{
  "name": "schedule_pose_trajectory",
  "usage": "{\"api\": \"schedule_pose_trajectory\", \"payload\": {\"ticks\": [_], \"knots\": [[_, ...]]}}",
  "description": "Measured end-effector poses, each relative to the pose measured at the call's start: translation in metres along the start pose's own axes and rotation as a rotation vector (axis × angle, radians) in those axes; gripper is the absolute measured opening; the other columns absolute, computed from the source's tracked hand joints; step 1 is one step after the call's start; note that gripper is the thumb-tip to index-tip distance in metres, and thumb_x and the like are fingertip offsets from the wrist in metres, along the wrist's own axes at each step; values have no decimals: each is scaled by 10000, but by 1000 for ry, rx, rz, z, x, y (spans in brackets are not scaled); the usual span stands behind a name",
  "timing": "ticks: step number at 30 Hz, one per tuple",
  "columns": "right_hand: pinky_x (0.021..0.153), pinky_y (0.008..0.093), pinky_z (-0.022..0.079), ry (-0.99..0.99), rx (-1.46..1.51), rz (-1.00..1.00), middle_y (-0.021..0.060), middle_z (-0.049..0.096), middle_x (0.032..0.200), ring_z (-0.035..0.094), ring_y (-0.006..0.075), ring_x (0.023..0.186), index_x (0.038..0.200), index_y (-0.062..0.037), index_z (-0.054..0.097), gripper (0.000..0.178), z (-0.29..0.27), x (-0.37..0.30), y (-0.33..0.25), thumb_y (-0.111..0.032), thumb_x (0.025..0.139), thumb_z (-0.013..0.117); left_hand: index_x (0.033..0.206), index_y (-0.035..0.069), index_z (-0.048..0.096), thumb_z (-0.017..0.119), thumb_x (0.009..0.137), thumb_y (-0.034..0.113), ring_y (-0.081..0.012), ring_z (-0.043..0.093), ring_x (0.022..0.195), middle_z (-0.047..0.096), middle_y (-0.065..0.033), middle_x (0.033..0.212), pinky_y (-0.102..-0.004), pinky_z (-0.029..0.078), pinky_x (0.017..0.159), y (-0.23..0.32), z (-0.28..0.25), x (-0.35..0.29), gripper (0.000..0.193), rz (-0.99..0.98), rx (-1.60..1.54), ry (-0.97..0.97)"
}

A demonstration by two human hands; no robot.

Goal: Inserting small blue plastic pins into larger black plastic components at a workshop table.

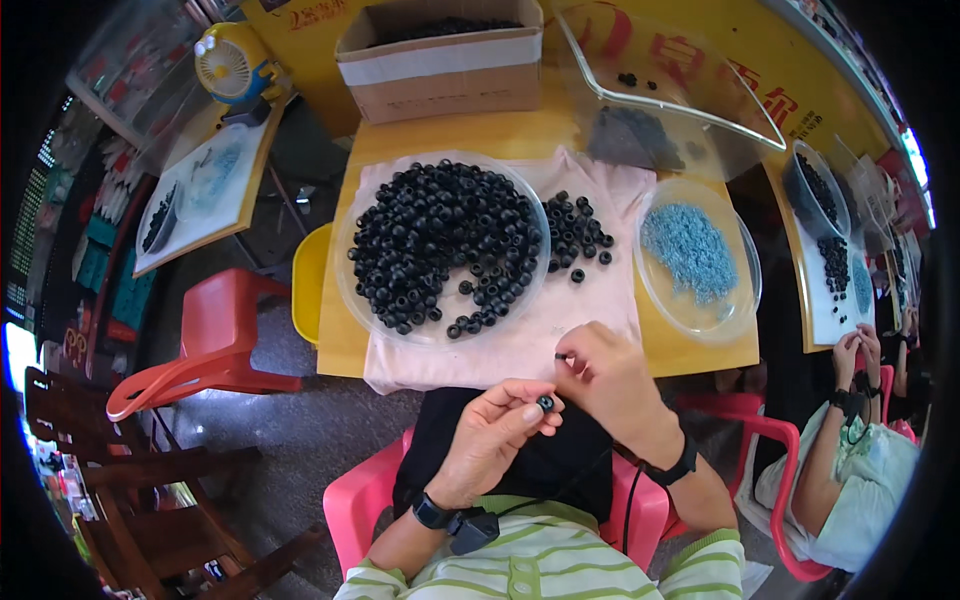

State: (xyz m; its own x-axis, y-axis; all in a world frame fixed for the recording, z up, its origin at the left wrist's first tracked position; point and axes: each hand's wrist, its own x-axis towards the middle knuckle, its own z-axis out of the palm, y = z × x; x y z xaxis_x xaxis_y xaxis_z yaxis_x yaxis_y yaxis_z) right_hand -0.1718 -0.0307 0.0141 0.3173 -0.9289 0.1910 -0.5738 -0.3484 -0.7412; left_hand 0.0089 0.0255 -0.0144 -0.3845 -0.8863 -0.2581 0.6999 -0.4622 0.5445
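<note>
Between the thumb and fingers of my left hand (500, 425) is a small black ring-shaped part (545, 403) with a hole in it. Just to its right, my right hand (612, 375) is closed in a pinch; a tiny dark thing shows at its fingertips, too small to name. Both hands are above my lap, before the table's near edge. Beyond them stands a round clear tub (345, 262) full of the same black parts. A loose pile of black parts (575, 235) lies beside it on a pink cloth (500, 373). Farther right, a clear tub holds small bluish pieces (690, 250).
A cardboard box (440, 80) and a large clear bin (690, 70) stand at the table's back. A red chair (220, 335) and a yellow container (312, 285) are at the left. To the right, another person (830, 480) sits at a neighbouring table with similar parts.
</note>
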Motion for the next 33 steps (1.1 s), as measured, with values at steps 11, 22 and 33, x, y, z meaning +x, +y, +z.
{"api": "schedule_pose_trajectory", "payload": {"ticks": [11, 22, 33], "knots": [[519, 150, 441, 57, 937, 321, 4, 655, 955, 576, 11, 742, 1038, -28, 695, 144, -38, -17, -3, -79, 906, 717, 1143, 9, 600, 651, 940, 45, -188, 679, 953, 683, -142, 1098, -294, 554, 855, 3, 23, 28, 212, 29, -34, -90], [517, 156, 441, 53, 880, 305, 10, 643, 945, 620, 39, 764, 1016, -16, 694, 128, -40, -16, -10, -93, 915, 714, 1107, 5, 611, 680, 911, 17, -170, 677, 926, 690, -106, 1036, -288, 552, 840, 2, 24, 33, 209, -8, 22, -51], [540, 190, 473, 122, 580, 93, 44, 652, 875, 639, 81, 739, 996, -14, 696, 99, -34, -21, -5, -43, 902, 702, 1080, 14, 628, 671, 923, 36, -163, 678, 929, 691, -99, 1031, -291, 551, 854, 1, 23, 33, 165, -76, -30, -45]]}}
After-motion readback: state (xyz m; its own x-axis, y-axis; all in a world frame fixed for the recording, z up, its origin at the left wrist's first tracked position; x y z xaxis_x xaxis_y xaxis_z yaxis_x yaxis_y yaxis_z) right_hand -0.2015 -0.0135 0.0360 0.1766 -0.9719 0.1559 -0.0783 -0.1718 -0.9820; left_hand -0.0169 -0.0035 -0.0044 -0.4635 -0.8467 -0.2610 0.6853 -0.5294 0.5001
